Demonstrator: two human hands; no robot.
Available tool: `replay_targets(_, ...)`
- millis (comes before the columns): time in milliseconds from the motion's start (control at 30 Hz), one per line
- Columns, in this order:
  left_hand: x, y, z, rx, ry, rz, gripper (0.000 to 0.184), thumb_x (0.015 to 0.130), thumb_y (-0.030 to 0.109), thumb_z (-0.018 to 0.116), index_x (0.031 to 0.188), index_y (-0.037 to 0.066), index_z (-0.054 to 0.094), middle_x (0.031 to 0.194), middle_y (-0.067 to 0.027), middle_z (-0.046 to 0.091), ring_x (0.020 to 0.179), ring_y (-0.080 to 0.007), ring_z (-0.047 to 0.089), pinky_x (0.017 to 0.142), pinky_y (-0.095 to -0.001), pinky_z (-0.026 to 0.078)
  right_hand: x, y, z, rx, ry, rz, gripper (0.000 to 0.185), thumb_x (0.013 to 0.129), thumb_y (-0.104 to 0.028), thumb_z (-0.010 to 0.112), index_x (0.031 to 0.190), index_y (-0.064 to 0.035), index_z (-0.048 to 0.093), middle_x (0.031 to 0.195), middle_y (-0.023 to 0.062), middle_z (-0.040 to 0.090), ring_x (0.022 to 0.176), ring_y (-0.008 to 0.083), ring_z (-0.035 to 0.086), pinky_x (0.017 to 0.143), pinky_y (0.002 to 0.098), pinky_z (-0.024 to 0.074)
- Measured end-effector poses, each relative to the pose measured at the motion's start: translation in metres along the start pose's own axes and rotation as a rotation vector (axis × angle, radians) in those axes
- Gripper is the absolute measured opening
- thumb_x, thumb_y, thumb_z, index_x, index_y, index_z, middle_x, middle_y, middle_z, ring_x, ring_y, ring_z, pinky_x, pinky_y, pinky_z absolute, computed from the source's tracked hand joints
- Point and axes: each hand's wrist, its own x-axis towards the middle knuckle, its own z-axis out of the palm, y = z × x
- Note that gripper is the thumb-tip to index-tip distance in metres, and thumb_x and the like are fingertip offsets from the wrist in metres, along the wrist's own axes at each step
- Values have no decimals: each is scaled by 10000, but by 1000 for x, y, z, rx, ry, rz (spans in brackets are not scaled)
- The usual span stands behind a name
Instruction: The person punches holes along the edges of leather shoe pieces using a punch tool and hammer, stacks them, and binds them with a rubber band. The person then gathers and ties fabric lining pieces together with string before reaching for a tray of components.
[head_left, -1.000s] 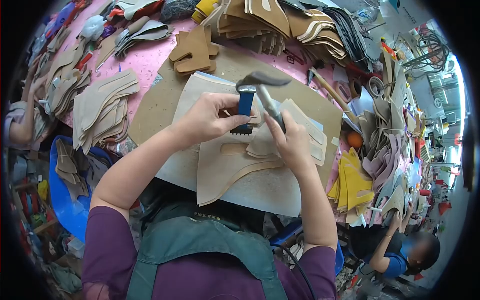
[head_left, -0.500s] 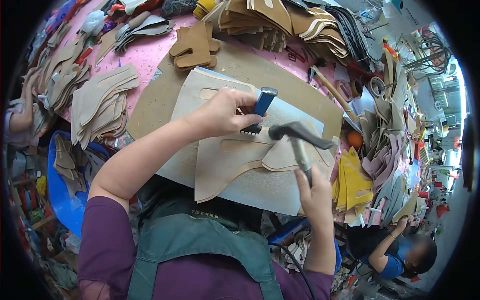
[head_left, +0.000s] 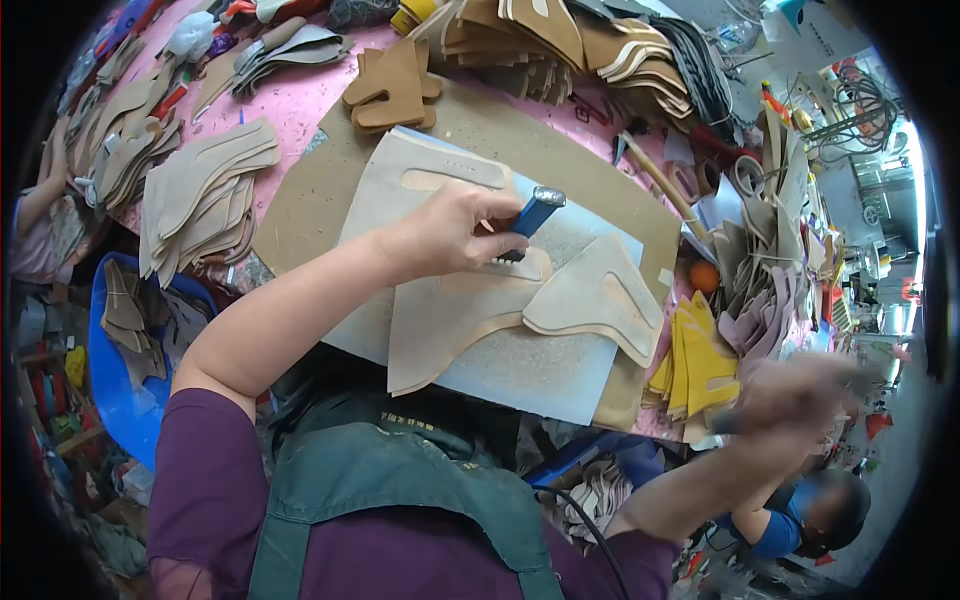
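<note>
Currently, the blue metal bar-shaped punch (head_left: 540, 212) is leaning rightward over the middle of the whitish flat board (head_left: 480, 385), its dark lower end hovering at or meeting a beige slotted leather cutout (head_left: 445, 320); I cannot tell whether they are touching. The fingers of the left hand (head_left: 455, 230) are grasping the punch from the left. A cream, roughly triangular leather piece (head_left: 592, 300) is lying to the right, while a beige leather panel with small holes (head_left: 440, 148) is lying on the far side. The right hand (head_left: 800, 395) is blurring well off to the right, so I cannot tell what its fingers are doing. Beneath the whitish board, a large brown sheet (head_left: 310, 205) is covering part of the pink table (head_left: 305, 115). Farther out, tan leather pieces (head_left: 395, 90) are sitting on the far side, and yellow slotted pieces (head_left: 700, 360) are resting near a round orange object (head_left: 704, 277) on the right.
</note>
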Motion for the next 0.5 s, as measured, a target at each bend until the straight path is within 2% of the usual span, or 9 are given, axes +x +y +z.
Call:
replay_targets(33,1,2,0,20,-1,16,178,800,-14,685,976,6,694,838,-50,706,671,-127,604,642,-245,513,19,-41,5,186,118,-209,167,898,-188,423,770,-104,488,563,-15,411,463,82,310,450,193,236)
replay_targets(67,2,3,1,41,5,39,179,796,-15,689,974,7,693,829,-49,703,662,-131,600,637,-246,511,28,-69,-28,606,96,-250,273,951,-250,400,702,-144,432,499,-42,315,440,73,295,423,215,227)
replay_targets(100,1,1,4,34,7,37,179,796,-15,689,974,7,693,829,-49,703,662,-131,600,637,-246,511,30,-61,-14,601,92,-246,273,951,-250,400,702,-144,432,499,-42,315,440,73,295,423,215,227)
replay_targets(167,-1,-4,8,35,36,111,121,787,-11,682,906,7,667,773,-45,676,607,-143,542,590,-260,463,26,-24,32,-113,259,-511,291,1024,-304,408,861,-91,520,562,-6,437,469,105,390,470,206,343)
replay_targets(200,2,-6,8,41,60,159,94,783,-9,678,873,8,654,745,-43,663,579,-148,514,567,-267,439,16,-7,41,-113,256,-530,291,1024,-304,408,861,-91,520,562,-6,437,469,105,390,470,206,343)
replay_targets(300,-1,-8,3,64,87,208,75,777,-7,676,841,9,641,719,-42,649,551,-153,482,541,-274,413,-24,53,57,-144,-181,663,313,1007,-323,514,861,-49,551,597,-18,499,490,107,432,494,243,403)
replay_targets(400,-10,-1,8,71,72,228,89,770,-6,681,848,13,645,724,-44,649,548,-148,474,535,-273,406,-45,63,34,-66,-52,696,286,993,-289,530,865,-35,564,609,11,522,529,163,470,509,302,415)
replay_targets(467,-8,8,1,97,-13,45,149,825,42,688,972,23,693,819,-61,697,679,-155,627,685,-249,534,-50,77,52,-776,-198,360,298,981,-308,549,899,-22,538,602,75,534,460,228,439,483,366,396)
replay_targets(500,-10,7,-1,97,-10,50,149,825,42,688,972,23,693,819,-61,697,679,-155,627,685,-249,534,-60,88,57,-779,-196,355,298,981,-308,549,899,-22,538,602,75,534,460,228,439,483,366,396)
